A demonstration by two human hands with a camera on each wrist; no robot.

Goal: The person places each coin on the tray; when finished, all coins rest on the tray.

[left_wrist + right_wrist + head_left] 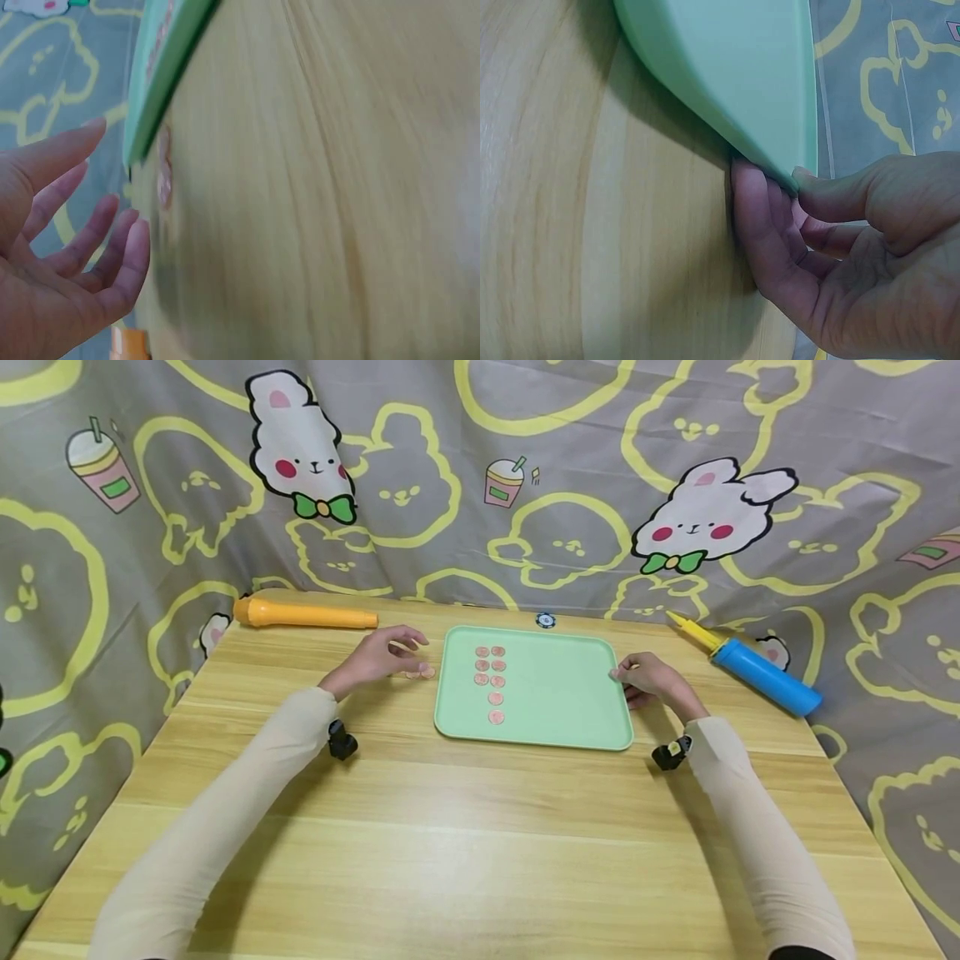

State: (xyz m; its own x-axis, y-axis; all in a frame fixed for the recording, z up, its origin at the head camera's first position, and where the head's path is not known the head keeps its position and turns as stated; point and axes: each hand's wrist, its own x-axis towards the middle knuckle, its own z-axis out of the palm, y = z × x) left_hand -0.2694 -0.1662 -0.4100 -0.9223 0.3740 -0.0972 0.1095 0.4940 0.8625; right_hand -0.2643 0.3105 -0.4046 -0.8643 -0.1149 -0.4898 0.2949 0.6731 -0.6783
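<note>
A pale green tray (555, 693) lies on the table, with several copper-coloured coins (496, 698) set out in two columns on its left half. My right hand (651, 677) grips the tray's right rim; in the right wrist view the thumb (829, 196) is on the rim's edge and the fingers are beneath it. Left of the tray, my left hand (381, 656) hovers with its fingers loosely bent and spread, holding nothing. Under its fingertips a couple of coins (428, 672) lie on the table, partly hidden in the head view. The left wrist view shows those coins (165, 180) edge-on beside the tray.
An orange microphone-shaped object (307, 613) lies at the back left. Behind the tray sits a blue and white round chip (546, 620). A blue and yellow hand pump (765, 675) rests at the back right, and a patterned curtain (420, 552) hangs behind the table.
</note>
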